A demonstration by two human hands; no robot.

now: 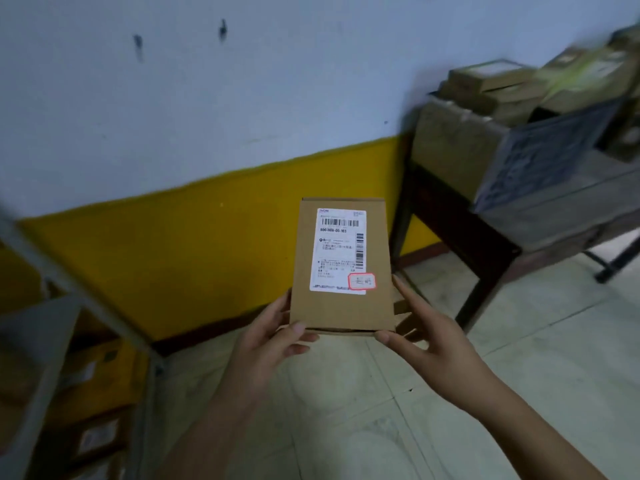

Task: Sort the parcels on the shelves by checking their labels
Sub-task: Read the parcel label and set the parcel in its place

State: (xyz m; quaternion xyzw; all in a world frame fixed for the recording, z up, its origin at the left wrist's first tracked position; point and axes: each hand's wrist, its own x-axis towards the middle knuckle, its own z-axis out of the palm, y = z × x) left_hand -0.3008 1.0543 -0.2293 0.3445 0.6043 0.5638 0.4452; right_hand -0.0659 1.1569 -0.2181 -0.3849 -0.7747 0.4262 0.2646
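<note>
Between both hands, left (pixel 273 337) and right (pixel 429 344), parcel (pixel 341 265) pinched at lower corners

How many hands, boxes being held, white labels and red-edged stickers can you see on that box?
Hands: 2, the left hand and the right hand
Held box: 1
White label: 1
Red-edged sticker: 1
Total: 5
</note>
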